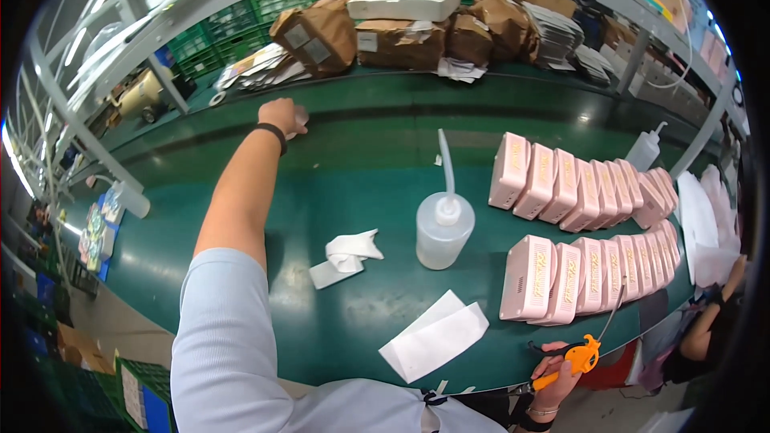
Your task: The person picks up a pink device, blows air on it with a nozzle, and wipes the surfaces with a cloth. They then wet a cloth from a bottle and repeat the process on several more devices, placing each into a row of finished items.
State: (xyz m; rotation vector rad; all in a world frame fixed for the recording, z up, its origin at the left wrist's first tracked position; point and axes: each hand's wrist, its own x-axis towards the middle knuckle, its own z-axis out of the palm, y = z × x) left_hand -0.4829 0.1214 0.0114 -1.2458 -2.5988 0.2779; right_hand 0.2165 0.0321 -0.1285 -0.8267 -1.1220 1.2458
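My left arm stretches far forward over the green table [337, 164]. At its end my left hand [281, 115] is closed, and a small pale thing [301, 115] shows at its fingers, too unclear to name. Down at the near edge, my right hand [557, 378] grips an orange air blow gun [582, 357]. Its thin nozzle points up toward two rows of pink plastic housings [529, 279] standing on edge at the right. Between my arms are a squeeze bottle [445, 232] with a tall spout, a crumpled white cloth [350, 252] and a folded white sheet [434, 336].
Brown paper packages [401, 44] and a white foam tray [405, 2] line the back shelf. A second spouted bottle [644, 148] stands behind the housings. Another bottle [132, 199] is at the left edge. A co-worker's arm [706, 329] shows at the right, beside white bags [699, 220].
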